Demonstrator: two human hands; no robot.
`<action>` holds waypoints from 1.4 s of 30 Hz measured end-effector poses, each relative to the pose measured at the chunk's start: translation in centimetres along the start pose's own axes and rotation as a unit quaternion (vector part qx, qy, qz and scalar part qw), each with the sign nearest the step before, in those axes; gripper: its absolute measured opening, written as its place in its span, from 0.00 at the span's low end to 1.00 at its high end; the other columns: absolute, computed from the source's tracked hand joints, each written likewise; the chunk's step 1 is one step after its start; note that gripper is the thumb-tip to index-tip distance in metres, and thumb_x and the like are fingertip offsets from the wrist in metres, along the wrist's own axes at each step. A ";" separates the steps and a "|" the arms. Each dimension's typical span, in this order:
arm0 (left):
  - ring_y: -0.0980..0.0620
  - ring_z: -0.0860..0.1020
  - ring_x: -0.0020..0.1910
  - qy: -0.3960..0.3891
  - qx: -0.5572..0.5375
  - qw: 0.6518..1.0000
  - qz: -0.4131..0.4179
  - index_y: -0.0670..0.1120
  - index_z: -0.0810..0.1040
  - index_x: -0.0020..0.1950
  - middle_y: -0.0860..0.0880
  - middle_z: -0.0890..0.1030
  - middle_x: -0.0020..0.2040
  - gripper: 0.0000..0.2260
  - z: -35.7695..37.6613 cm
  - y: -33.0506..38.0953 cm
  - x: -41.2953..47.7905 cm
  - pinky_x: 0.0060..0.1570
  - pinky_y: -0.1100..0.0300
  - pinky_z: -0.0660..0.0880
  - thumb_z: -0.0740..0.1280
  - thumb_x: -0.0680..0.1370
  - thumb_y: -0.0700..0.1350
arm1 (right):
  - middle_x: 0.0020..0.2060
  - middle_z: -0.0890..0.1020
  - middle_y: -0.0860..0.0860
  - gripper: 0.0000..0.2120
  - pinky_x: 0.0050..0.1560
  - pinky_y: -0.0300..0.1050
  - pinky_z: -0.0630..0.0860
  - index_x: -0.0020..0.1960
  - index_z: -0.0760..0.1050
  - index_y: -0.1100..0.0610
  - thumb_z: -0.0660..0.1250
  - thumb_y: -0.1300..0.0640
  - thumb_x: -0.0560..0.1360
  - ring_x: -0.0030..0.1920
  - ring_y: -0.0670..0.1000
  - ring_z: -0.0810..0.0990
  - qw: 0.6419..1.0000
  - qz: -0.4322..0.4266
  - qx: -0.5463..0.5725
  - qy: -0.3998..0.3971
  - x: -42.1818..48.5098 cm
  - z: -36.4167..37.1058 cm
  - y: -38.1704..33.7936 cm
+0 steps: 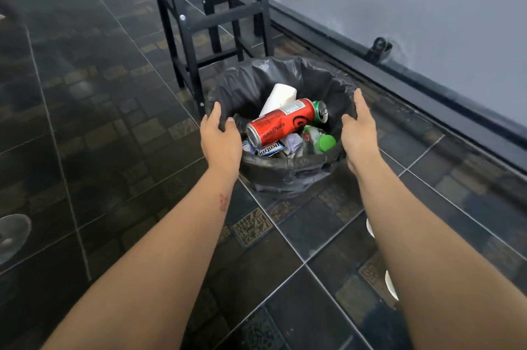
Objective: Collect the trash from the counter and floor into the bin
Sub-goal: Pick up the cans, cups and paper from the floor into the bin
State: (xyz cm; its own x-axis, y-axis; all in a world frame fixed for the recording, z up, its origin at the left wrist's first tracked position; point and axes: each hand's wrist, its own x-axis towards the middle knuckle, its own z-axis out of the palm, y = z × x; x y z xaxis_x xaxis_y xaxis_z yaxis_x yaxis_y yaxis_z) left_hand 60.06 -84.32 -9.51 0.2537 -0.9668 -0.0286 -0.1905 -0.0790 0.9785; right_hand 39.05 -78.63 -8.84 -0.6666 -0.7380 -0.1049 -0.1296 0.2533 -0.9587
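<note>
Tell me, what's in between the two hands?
In the head view, the bin sits between the left hand and right hand, with a red can and a green-capped bottle inside.

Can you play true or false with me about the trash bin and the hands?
1. The left hand grips the bin's rim. True.
2. The red can lies on the floor beside the bin. False: it lies inside, on top of the trash.
3. The right hand holds a bottle. False: it is open and empty, by the rim.
4. The bottle in the bin has a green cap. True.
5. The bin has a black bag as lining. True.
</note>
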 end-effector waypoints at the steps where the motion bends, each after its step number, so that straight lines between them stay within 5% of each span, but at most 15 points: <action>1: 0.51 0.61 0.75 -0.009 0.006 1.000 0.007 0.51 0.70 0.74 0.47 0.63 0.76 0.20 0.9 0.3 0.4 0.73 0.57 0.57 0.63 0.81 0.44 | 0.75 0.64 0.42 0.28 0.54 0.33 0.71 0.78 0.55 0.41 0.53 0.61 0.82 0.59 0.46 0.75 1.000 0.000 -0.010 0.010 0.4 -0.4 0.3; 3: 0.51 0.60 0.75 -0.016 0.023 1.000 0.013 0.52 0.70 0.73 0.48 0.62 0.77 0.20 2.2 0.6 1.3 0.73 0.57 0.56 0.64 0.81 0.46 | 0.76 0.62 0.44 0.27 0.66 0.50 0.71 0.78 0.52 0.40 0.53 0.58 0.82 0.66 0.54 0.73 0.999 -0.004 -0.038 0.016 1.2 -0.7 0.4; 7: 0.52 0.61 0.75 -0.018 0.061 0.998 0.025 0.52 0.72 0.72 0.48 0.63 0.76 0.20 3.1 0.5 3.1 0.72 0.59 0.56 0.65 0.80 0.49 | 0.79 0.48 0.45 0.26 0.72 0.46 0.56 0.79 0.50 0.45 0.52 0.55 0.83 0.77 0.49 0.55 0.996 -0.026 -0.081 0.017 2.3 -0.3 0.2; 14: 0.53 0.54 0.77 -0.029 0.221 0.970 0.100 0.49 0.68 0.75 0.54 0.51 0.80 0.22 2.9 1.2 3.6 0.72 0.54 0.56 0.53 0.84 0.54 | 0.79 0.45 0.47 0.27 0.74 0.53 0.56 0.79 0.52 0.49 0.52 0.46 0.82 0.77 0.51 0.54 0.968 -0.070 -0.235 0.051 1.8 -0.3 0.1; 18: 0.47 0.48 0.79 -0.047 0.316 0.919 0.229 0.46 0.70 0.74 0.47 0.54 0.80 0.23 2.2 0.5 2.5 0.76 0.48 0.43 0.48 0.84 0.52 | 0.79 0.48 0.49 0.28 0.75 0.54 0.56 0.79 0.53 0.52 0.51 0.44 0.82 0.78 0.52 0.53 0.943 -0.110 -0.314 0.028 0.5 -1.3 0.4; 24: 0.45 0.63 0.75 -0.099 0.390 0.823 0.401 0.43 0.75 0.69 0.45 0.73 0.70 0.23 2.7 0.0 -4.1 0.75 0.43 0.46 0.49 0.83 0.51 | 0.79 0.52 0.51 0.27 0.76 0.51 0.55 0.79 0.54 0.54 0.51 0.45 0.83 0.78 0.52 0.54 0.907 -0.152 -0.392 0.011 -2.6 -5.7 0.9; 35: 0.45 0.61 0.76 -0.327 0.358 0.686 0.543 0.42 0.67 0.75 0.44 0.64 0.76 0.23 9.6 -3.0 -16.0 0.75 0.48 0.50 0.52 0.82 0.49 | 0.78 0.55 0.52 0.30 0.74 0.53 0.54 0.78 0.55 0.53 0.56 0.43 0.81 0.77 0.55 0.56 0.905 0.002 -0.420 0.073 -10.8 -15.3 7.7; 42: 0.44 0.47 0.79 -0.457 0.447 0.639 0.427 0.48 0.49 0.80 0.47 0.46 0.81 0.30 13.9 -6.3 -19.7 0.76 0.48 0.47 0.60 0.82 0.48 | 0.79 0.51 0.52 0.39 0.74 0.56 0.55 0.79 0.50 0.50 0.61 0.36 0.75 0.77 0.55 0.55 0.869 0.116 -0.481 -0.004 -15.7 -17.0 13.9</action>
State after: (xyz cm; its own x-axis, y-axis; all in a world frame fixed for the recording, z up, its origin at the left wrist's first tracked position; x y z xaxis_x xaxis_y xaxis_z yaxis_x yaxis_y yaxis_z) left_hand 43.06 -68.19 -17.96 -0.8872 -0.4561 -0.0691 -0.4595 0.8604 0.2203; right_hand 35.20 -52.86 -16.03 -0.7516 -0.6012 -0.2715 -0.5495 0.7983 -0.2465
